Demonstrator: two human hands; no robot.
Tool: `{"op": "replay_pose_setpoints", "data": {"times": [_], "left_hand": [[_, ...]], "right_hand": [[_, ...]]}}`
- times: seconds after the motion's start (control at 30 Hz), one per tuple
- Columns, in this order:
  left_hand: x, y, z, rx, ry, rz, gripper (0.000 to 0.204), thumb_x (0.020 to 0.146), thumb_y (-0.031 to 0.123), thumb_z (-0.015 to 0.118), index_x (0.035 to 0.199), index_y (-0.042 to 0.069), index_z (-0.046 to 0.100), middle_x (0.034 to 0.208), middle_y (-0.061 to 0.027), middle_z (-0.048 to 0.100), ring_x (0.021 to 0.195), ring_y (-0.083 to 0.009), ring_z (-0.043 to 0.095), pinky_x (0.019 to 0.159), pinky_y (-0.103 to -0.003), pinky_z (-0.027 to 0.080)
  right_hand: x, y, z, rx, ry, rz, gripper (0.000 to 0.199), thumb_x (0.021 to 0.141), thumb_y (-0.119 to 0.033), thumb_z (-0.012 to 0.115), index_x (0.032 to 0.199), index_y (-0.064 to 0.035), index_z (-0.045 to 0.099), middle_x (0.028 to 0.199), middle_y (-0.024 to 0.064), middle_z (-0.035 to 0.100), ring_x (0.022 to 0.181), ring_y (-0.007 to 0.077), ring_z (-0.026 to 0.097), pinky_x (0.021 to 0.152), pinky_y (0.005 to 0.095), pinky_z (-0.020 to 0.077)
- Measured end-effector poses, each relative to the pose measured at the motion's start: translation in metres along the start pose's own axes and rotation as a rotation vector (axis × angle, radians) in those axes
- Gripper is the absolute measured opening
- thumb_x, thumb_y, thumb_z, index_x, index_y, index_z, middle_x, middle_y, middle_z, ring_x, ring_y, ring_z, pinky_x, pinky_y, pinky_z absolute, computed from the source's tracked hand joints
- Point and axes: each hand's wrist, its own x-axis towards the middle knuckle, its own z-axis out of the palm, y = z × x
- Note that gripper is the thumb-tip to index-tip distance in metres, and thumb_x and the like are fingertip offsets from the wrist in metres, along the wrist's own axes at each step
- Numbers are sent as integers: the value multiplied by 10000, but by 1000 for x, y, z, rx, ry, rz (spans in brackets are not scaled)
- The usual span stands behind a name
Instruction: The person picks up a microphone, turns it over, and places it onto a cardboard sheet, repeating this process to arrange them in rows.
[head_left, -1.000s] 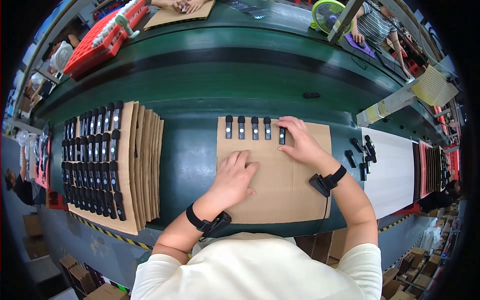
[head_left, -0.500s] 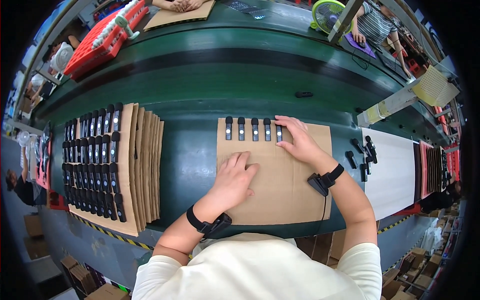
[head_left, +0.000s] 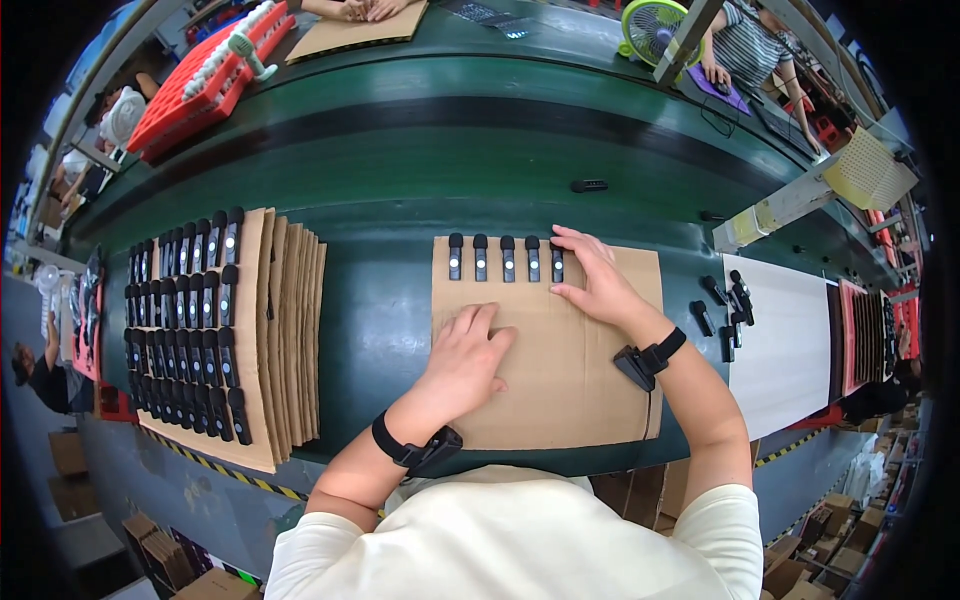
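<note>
A cardboard sheet (head_left: 540, 400) lies before me, with a row of small black foam-topped microphones (head_left: 508, 258) along its far edge. At the right end of that row, my right hand (head_left: 600, 280) grips the last microphone (head_left: 558, 262) lengthwise, fingers at its top and thumb at its lower end. My left hand (head_left: 468, 350) rests on the sheet's left part, fingers apart and holding nothing. Several loose microphones (head_left: 728, 315) lie to the right, partly on a white sheet (head_left: 780, 340).
On the left stands a stack of cardboard sheets (head_left: 295, 340), its face lined with rows of microphones (head_left: 190, 300). Beyond my sheet runs a green conveyor belt (head_left: 430, 180) carrying a microphone (head_left: 590, 186). A metal post (head_left: 775, 215), a green fan (head_left: 655, 30) and co-workers are farther off.
The microphone on the far belt has slid left, and a dark piece by the post has moved left too. My right hand has shifted very slightly; my left stays put.
</note>
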Motion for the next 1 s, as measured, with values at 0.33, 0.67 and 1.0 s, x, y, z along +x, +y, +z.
{"op": "replay_pose_setpoints", "data": {"times": [0.33, 0.67, 1.0], "left_hand": [[-2, -2, 0, -4, 16, 9, 730, 604, 180, 869, 1271, 109, 581, 1413, -184, 422, 1333, -368, 382, 1080, -464, 373], [-1, -1, 1, -6, 10, 18, 700, 626, 191, 862, 1263, 111, 584, 1428, -179, 409, 1337, -369, 375, 1076, -466, 374], [-7, 3, -30, -409, 327, 60, 506, 757, 145, 786, 1221, 68, 600, 1249, -146, 582, 1164, -335, 549, 1023, -447, 418]], "right_hand": [[53, 54, -28, -200, 172, 121, 575, 814, -157, 735, 1337, -121, 498, 1423, 144, 463, 1312, 364, 425, 1087, 456, 343], [89, 77, -28, -315, 74, 303, 278, 852, -112, 684, 1122, -88, 624, 1154, 139, 600, 1123, 334, 549, 980, 415, 439], [-3, -65, -41, 188, 192, -85, 237, 815, -22, 703, 1046, -25, 654, 942, 116, 628, 854, 259, 591, 813, 362, 474]]}}
